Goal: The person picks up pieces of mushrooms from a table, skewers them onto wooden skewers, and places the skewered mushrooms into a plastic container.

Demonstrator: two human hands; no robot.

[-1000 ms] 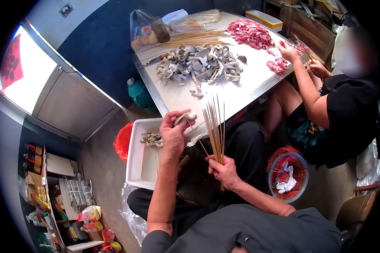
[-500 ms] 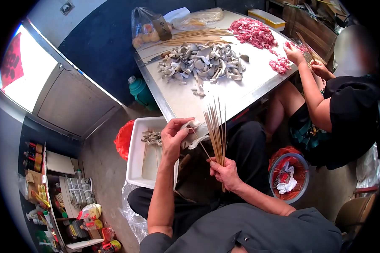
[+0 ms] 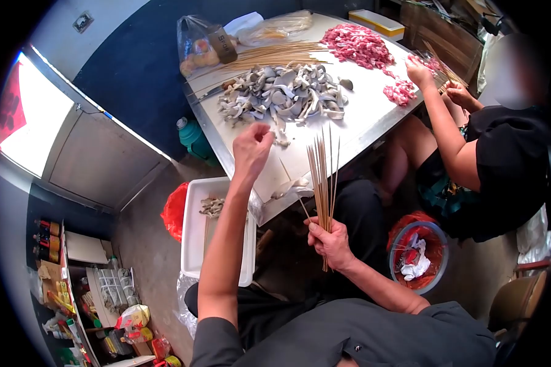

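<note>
My right hand point(image 3: 330, 243) is closed around the lower part of a bundle of thin wooden skewers point(image 3: 322, 183), which point up. One skewer slants left, apart from the bundle, with a pale mushroom piece point(image 3: 292, 188) threaded on it. Above the near left part of the table, my left hand point(image 3: 252, 150) has its fingers curled, and nothing shows in them. Just beyond it lies a heap of grey-white mushrooms point(image 3: 288, 92) on the white tabletop point(image 3: 355, 125).
Behind the heap are loose skewers point(image 3: 275, 56) and a plastic bag point(image 3: 199, 49). Pink meat pieces point(image 3: 358, 46) lie at the right, beside a co-worker point(image 3: 496, 153). A white tray point(image 3: 187, 244) stands left of my knees, a lined bin point(image 3: 438, 269) at right.
My left hand has let go of the mushroom piece, which stays on the slanted skewer, and has moved up over the table. My right hand with the bundle has shifted slightly right.
</note>
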